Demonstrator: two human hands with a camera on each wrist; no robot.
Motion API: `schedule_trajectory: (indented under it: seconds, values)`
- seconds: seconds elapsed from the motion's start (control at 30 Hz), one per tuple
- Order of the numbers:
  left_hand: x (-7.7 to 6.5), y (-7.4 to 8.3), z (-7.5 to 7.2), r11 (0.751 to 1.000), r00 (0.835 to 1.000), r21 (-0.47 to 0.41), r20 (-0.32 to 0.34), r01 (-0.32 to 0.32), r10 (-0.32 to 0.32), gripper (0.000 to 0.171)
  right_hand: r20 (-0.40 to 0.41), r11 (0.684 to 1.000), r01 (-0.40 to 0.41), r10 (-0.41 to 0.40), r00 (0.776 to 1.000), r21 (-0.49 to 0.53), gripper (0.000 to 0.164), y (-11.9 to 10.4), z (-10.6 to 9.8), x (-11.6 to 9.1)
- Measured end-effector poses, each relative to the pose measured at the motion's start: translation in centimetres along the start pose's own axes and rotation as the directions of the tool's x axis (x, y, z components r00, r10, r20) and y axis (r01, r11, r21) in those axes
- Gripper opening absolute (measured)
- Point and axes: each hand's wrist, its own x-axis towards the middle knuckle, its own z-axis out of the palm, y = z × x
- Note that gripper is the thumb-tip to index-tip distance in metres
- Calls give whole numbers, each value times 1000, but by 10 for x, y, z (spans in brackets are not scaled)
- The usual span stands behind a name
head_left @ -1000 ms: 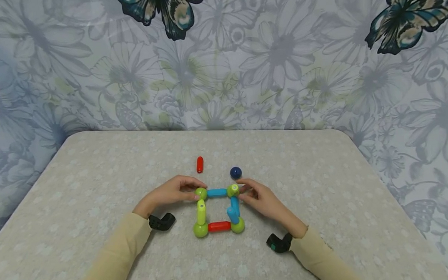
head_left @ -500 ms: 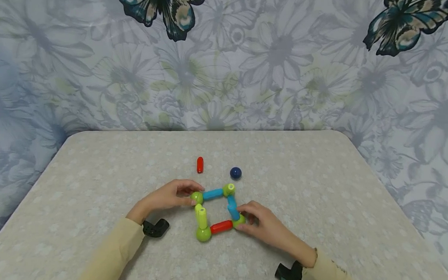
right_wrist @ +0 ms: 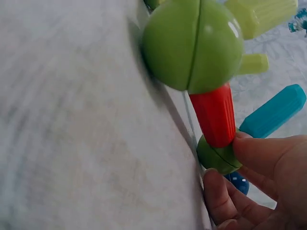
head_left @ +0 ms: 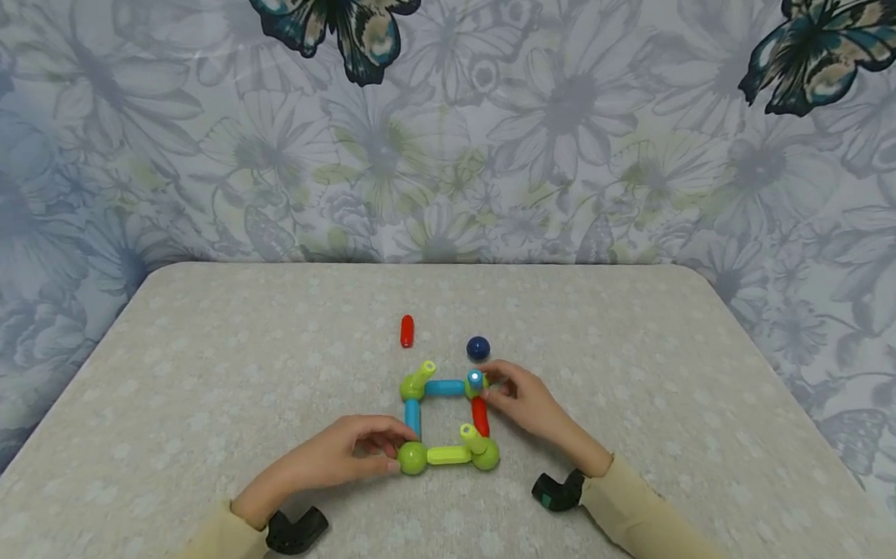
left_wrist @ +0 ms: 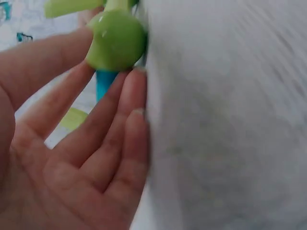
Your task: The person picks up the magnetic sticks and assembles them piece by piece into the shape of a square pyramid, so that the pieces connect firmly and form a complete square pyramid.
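Observation:
Green balls and coloured sticks are joined into a square frame on the table. My left hand (head_left: 350,450) holds the near-left green ball (head_left: 413,458) between thumb and fingers. My right hand (head_left: 524,397) pinches the far-right green ball (right_wrist: 218,155), which bears an upright blue stick (right_wrist: 273,111). Between the balls lie a far blue stick (head_left: 445,388), a left blue stick (head_left: 412,418), a near yellow-green stick (head_left: 448,455) and a right red stick (head_left: 480,416). Yellow-green sticks stand up from the far-left ball (head_left: 411,387) and the near-right ball (head_left: 486,455).
A loose red stick (head_left: 407,331) and a dark blue ball (head_left: 478,348) lie beyond the frame. The table (head_left: 607,322) has a pale patterned cover. Behind it hangs a floral backdrop (head_left: 442,146) with butterflies. Black devices are worn at both wrists.
The square has turned a quarter turn counterclockwise; its red side went from near to right. My left hand moved to the near-left corner, my right hand to the near-right, then the far-right corner.

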Motion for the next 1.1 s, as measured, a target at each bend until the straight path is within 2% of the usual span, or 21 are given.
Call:
schedule_trajectory:
  seconds: [0.1, 0.17, 0.2, 0.27, 0.33, 0.37, 0.43, 0.5, 0.6, 0.7, 0.8, 0.9, 1.0, 1.1]
  values:
    - [6, -1, -13, 998, 999, -62, 36, 7, -5, 30, -5, 1000, 13, -13, 1000, -6, 32, 3, -1, 3]
    - [15, -3, -29, 995, 999, -96, -24, 42, -44, 29, -9, 1000, 11, -11, 1000, 0, 32, 4, -2, 3]
    - [21, -5, -38, 993, 994, -102, -83, 64, -73, 30, -10, 1000, 10, -10, 1000, 3, 32, 4, -3, 3]
    - [35, -10, -55, 988, 966, -111, -224, 106, -129, 31, -12, 1000, 10, -10, 1000, 11, 32, 5, -2, 3]
    - [52, -16, -68, 982, 920, -102, -345, 160, -186, 35, -15, 1000, 8, -7, 1000, 21, 31, 5, -1, 2]
    - [59, -20, -73, 977, 899, -90, -383, 192, -212, 37, -16, 1000, 8, -7, 1000, 25, 31, 5, -1, 2]
    - [74, -28, -79, 962, 867, -69, -420, 263, -267, 40, -16, 999, 7, -6, 1000, 35, 30, 5, 1, 1]
    - [86, -34, -80, 941, 843, -44, -432, 336, -321, 44, -16, 999, 9, -9, 1000, 43, 30, 6, 3, 1]
    - [99, -40, -79, 916, 819, 19, -454, 402, -350, 47, -18, 999, 8, -7, 1000, 43, 31, 6, 5, 0]
    - [106, -42, -77, 900, 807, 93, -487, 427, -333, 47, -29, 999, 10, -9, 1000, 37, 31, 6, 5, 0]
    - [107, -41, -75, 895, 804, 132, -508, 425, -307, 44, -33, 999, 21, -20, 999, 35, 31, 5, 4, 1]
    - [104, -41, -74, 907, 812, 143, -515, 395, -273, 42, -30, 999, 31, -29, 999, 36, 31, 5, 4, 2]
    - [100, -42, -73, 925, 831, 155, -508, 348, -227, 41, -29, 999, 27, -26, 999, 39, 31, 5, 3, 2]
    - [95, -41, -72, 936, 829, 144, -521, 321, -204, 40, -27, 999, 23, -22, 999, 35, 31, 6, 2, 2]
